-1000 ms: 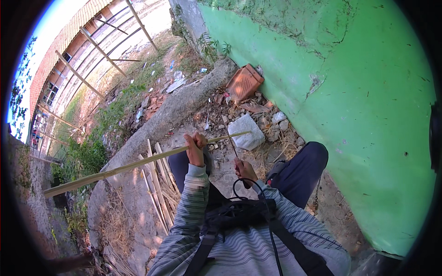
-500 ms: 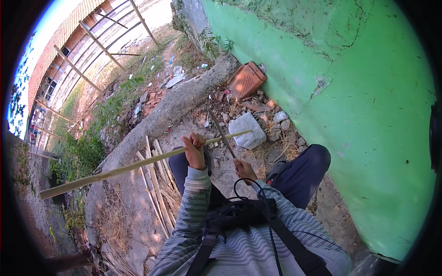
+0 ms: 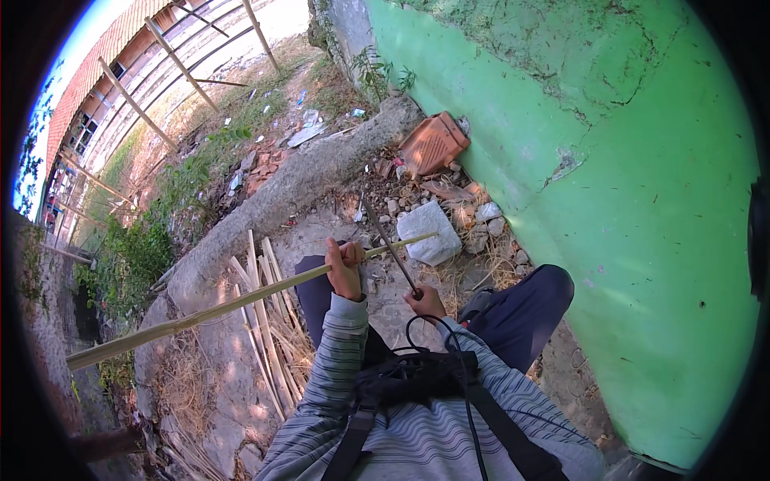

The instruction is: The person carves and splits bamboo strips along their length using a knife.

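Note:
My left hand [image 3: 345, 268] is closed around a long pale bamboo strip [image 3: 200, 313]. The strip slants from the lower left up to a thin tip, which lies over a whitish stone block [image 3: 430, 231] ahead of me. In my right hand [image 3: 426, 302] is the handle of a long, dark-bladed knife [image 3: 385, 238]. Its blade points away to the upper left and crosses the strip between my left hand and the block. Whether the edge touches the strip I cannot tell. More split bamboo strips [image 3: 269, 321] lie in a pile beside my left knee.
A green wall [image 3: 634, 240] rises on the right. Rubble and an orange clay roof tile [image 3: 434, 145] lie at its foot. A low rough concrete ridge [image 3: 265, 208] runs across to the left, with bushes [image 3: 128, 264] beyond it. A black cable [image 3: 449, 329] loops near my right wrist.
The strip's near left end has dropped slightly. My right hand and the knife have shifted a little, the blade still crossing the strip. The view has turned slightly; both grips are unchanged.

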{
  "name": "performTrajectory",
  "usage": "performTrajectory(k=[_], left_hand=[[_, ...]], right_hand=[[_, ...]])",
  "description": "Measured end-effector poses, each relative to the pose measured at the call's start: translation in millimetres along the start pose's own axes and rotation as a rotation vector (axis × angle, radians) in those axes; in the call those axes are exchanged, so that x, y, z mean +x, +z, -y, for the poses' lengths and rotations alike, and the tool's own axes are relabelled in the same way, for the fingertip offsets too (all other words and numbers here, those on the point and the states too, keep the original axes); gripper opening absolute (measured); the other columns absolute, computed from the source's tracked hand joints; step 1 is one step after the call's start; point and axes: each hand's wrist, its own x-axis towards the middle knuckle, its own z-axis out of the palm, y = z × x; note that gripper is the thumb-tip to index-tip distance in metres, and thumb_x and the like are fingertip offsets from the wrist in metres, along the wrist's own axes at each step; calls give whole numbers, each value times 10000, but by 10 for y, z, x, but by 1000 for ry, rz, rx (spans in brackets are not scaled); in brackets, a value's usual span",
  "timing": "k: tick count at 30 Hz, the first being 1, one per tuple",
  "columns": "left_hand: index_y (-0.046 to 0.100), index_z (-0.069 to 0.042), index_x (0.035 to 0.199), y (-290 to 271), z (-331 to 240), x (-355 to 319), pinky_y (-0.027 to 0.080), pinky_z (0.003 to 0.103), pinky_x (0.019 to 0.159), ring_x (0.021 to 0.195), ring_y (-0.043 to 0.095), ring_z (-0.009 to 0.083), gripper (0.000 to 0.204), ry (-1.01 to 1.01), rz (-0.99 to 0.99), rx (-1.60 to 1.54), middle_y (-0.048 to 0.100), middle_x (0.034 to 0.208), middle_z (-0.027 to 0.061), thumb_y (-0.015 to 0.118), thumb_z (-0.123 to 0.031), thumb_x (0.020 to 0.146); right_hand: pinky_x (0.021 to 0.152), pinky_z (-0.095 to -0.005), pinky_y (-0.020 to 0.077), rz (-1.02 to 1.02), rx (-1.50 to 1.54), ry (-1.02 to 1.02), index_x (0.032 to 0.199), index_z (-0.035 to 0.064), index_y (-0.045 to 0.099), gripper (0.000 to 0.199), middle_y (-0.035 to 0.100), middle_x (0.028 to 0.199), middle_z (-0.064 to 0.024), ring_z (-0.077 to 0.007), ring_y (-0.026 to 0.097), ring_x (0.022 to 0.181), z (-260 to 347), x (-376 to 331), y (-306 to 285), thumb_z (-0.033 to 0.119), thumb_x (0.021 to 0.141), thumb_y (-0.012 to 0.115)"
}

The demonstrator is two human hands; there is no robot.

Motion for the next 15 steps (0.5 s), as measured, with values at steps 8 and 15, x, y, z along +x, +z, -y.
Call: performTrajectory(k=[8,15], left_hand=[[188,-127,575,63,84,20,193,330,535,528,189,128,644,-10,-49,55,184,544,-22,285,-496,1095],[186,-129,590,-22,15,20,205,339,540,530,182,136,619,27,-46,69,158,558,-18,312,-452,1102]], right_hand=[[534,-377,490,-127,-50,367,736,-22,676,336,642,607,-114,-215,625,529,-311,101,-214,291,824,761],[671,-447,529,-86,-172,105,738,-40,643,394,676,670,-173,-330,695,675,-192,78,-4,330,831,744]])
